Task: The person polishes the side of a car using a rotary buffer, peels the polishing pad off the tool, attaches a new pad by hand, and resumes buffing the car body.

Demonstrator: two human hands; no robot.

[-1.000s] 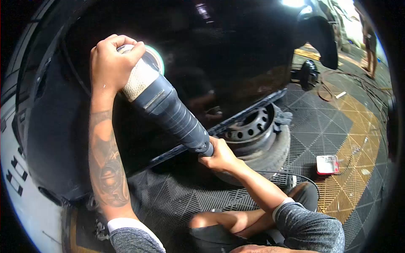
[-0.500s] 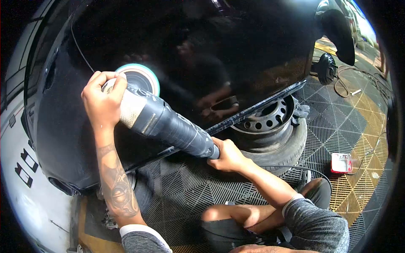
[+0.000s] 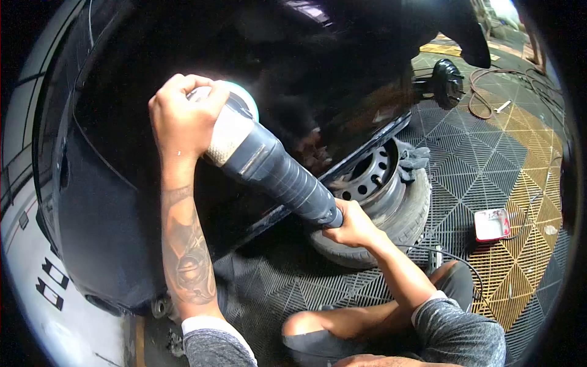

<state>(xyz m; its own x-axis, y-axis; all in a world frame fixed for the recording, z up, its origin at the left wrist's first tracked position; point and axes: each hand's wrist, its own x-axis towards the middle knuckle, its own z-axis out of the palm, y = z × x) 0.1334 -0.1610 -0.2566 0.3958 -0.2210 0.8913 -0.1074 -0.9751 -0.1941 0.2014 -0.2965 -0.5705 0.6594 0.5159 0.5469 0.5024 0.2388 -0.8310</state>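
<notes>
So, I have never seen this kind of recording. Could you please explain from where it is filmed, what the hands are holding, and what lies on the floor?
There is no robot here: a person works with bare hands. The view comes from a camera worn on the head, looking forward and down. The left hand grips the front of a power polisher; the right hand holds its rear end. Its round pad faces a black car panel; whether they touch is hidden. On the grid floor tiles lie a tire on a steel wheel, with a grey glove on it, a red tub and what looks like a wrench.
</notes>
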